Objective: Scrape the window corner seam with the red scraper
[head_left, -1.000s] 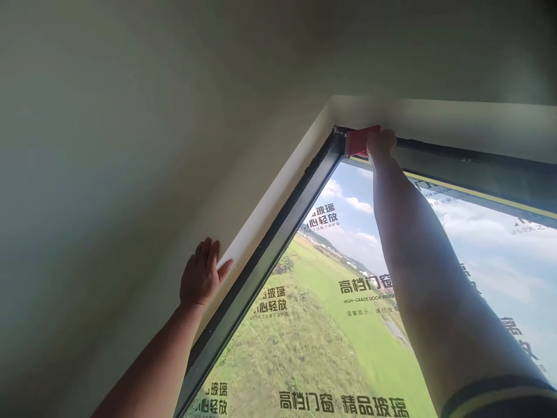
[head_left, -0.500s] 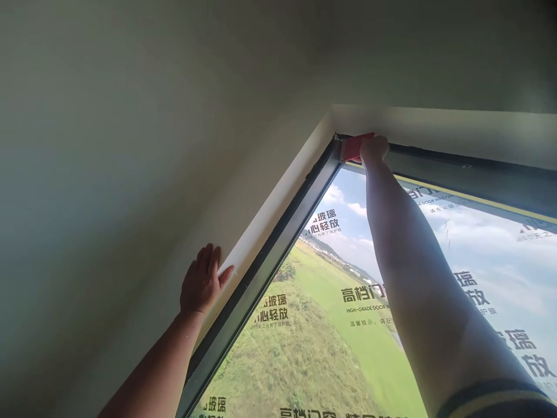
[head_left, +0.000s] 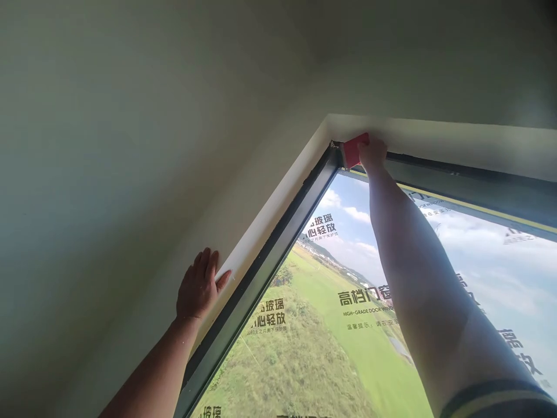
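My right hand (head_left: 373, 154) is raised to the upper corner of the window and grips a red scraper (head_left: 355, 151). The blade end of this flat tool points left, at the dark window frame (head_left: 319, 174) close to the corner. Whether the blade touches the frame is hard to make out. Lower on the left, my left hand (head_left: 198, 283) rests on the edge of the white wall reveal (head_left: 261, 232), fingers on the wall and thumb over the edge. It holds nothing.
The window glass (head_left: 313, 348) carries a protective film with printed black lettering. A yellow strip (head_left: 470, 203) runs beneath the top frame. Plain wall (head_left: 108, 145) rises at left, and grass, houses and sky show outside.
The window corner sits slightly lower in view. The red scraper has turned to a steeper tilt, still near the corner. My left hand keeps its place on the wall edge.
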A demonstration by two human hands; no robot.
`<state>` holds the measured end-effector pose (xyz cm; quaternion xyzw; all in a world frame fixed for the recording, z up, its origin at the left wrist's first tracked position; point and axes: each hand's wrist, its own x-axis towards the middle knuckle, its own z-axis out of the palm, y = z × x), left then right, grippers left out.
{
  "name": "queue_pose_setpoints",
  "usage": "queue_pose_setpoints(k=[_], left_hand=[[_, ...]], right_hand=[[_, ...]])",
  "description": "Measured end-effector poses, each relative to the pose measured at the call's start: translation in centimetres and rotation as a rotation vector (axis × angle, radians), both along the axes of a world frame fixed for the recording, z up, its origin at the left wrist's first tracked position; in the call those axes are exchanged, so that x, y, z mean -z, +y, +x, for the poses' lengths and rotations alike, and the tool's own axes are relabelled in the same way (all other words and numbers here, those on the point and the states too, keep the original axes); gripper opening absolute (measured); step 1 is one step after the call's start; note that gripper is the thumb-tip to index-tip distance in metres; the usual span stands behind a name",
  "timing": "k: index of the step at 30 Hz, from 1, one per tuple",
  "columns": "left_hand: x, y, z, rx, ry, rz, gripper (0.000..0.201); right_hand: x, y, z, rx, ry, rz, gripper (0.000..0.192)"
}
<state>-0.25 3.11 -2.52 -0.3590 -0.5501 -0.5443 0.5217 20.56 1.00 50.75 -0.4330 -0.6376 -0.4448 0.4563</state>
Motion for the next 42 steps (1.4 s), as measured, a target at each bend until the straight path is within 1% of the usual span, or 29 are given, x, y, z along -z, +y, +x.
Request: queue_pose_setpoints(k=[2,5,9,15,18,24,26,30,34,39,42], left_hand=[[0.0,0.0,0.0,0.007,-0.001,-0.001,0.056],[0.0,0.1,-0.1,0.032,-0.003,-0.026,0.055],[0.1,0.0,-0.1,0.041,-0.012,-0.035,0.056],[0.0,0.0,0.1,0.009,-0.003,-0.009,0.056],[0.1,0.0,0.0,0.007,0.001,-0.006,0.056],[0.0,0.1,-0.2,0.037,-0.002,-0.017,0.056],[-0.1,0.1,-0.1,0.036,-0.006,-0.020,0.057],[-0.2,0.0,-0.1,0.023,0.000,-0.012,0.056],[0.0,0.0,0.0,0.033,-0.009,-0.022,0.056],[0.3,0.4,0.0,0.060,-0.034,-0.029,0.057],[0.5,0.5,-0.1,0.104,-0.056,-0.045,0.056]], right_hand=[[0.4,-0.4,0.9,-0.040,-0.052,0.024,0.029],[1.0,-0.1,1.7,-0.040,-0.070,0.039,0.027],[1.9,0.9,1.7,-0.025,-0.008,0.077,0.031],[3.1,1.7,1.9,-0.088,0.122,0.075,0.027],[2.9,1.7,1.7,-0.083,0.144,0.075,0.028],[2.0,0.9,1.5,-0.032,0.096,0.061,0.028],[2.2,0.9,1.7,-0.015,0.084,0.058,0.030],[3.1,1.7,2.2,0.009,0.134,0.072,0.033],[3.5,2.3,1.8,0.011,0.154,0.048,0.032],[3.2,1.6,1.3,-0.028,0.159,0.079,0.031],[3.2,1.0,1.1,-0.010,0.151,0.053,0.029]])
